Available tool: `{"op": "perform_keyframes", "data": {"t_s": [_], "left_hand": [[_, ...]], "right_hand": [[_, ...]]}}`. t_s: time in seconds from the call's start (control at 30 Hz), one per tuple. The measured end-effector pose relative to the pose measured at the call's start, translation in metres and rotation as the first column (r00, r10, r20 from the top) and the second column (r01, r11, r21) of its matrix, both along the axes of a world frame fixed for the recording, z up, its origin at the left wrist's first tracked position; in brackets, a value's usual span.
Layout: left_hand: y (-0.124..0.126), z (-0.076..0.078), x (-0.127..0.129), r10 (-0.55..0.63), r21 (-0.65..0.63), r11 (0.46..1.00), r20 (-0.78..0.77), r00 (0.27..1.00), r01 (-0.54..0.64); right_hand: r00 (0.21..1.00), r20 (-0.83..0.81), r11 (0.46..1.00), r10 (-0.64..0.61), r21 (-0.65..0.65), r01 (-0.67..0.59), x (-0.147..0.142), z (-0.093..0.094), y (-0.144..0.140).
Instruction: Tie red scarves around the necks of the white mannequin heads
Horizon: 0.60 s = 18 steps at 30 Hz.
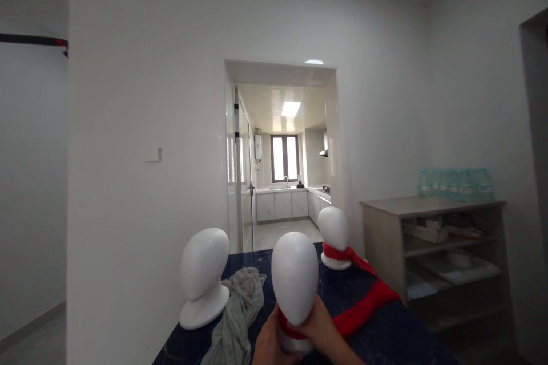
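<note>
both hands, left hand and right hand, are wrapped snug round the neck of the middle mannequin head, pinning a red scarf there, with the grey scarf left of it on the dark table

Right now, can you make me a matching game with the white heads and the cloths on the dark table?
Things:
1. Middle mannequin head
2. Left mannequin head
3. Far mannequin head
4. Grey cloth

Places or states:
A. Lies crumpled on the table
B. Red scarf wrapped around its neck, nobody touching it
C. Held at the neck by the left hand and right hand
D. Stands bare beside the crumpled cloth

Pairs: 1-C, 2-D, 3-B, 4-A
</note>
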State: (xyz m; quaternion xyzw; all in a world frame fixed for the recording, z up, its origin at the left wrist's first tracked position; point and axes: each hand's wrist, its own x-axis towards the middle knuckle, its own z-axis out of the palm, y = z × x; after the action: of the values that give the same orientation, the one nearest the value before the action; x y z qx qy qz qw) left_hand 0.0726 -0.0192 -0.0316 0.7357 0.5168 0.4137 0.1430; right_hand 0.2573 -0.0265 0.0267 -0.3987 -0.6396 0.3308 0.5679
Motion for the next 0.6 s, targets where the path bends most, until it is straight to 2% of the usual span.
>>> {"op": "perform_keyframes", "data": {"t_s": [0.07,0.2,0.4,0.5,0.6], "left_hand": [[-0.003,0.003,0.0,-0.008,0.022,1.0,-0.002,1.0,0.008],[-0.007,0.003,-0.001,-0.063,0.057,0.996,0.001,0.998,0.063],[0.001,-0.018,-0.005,-0.105,0.184,0.977,-0.003,0.994,0.104],[0.003,-0.022,-0.006,-0.122,0.19,0.975,0.019,0.992,0.116],[0.002,-0.022,-0.006,-0.11,0.153,0.983,0.07,0.991,0.098]], "right_hand": [[0.999,-0.001,0.998,-0.051,0.03,0.051,0.0,-0.003,-0.002],[0.997,-0.016,0.994,-0.069,0.083,0.07,0.01,-0.002,-0.004],[0.988,-0.033,0.98,-0.152,0.122,0.154,0.033,0.001,0.01],[0.976,-0.033,0.968,-0.215,0.126,0.217,0.071,0.006,0.022],[0.941,0.027,0.933,-0.337,0.144,0.33,0.139,0.02,0.032]]}}
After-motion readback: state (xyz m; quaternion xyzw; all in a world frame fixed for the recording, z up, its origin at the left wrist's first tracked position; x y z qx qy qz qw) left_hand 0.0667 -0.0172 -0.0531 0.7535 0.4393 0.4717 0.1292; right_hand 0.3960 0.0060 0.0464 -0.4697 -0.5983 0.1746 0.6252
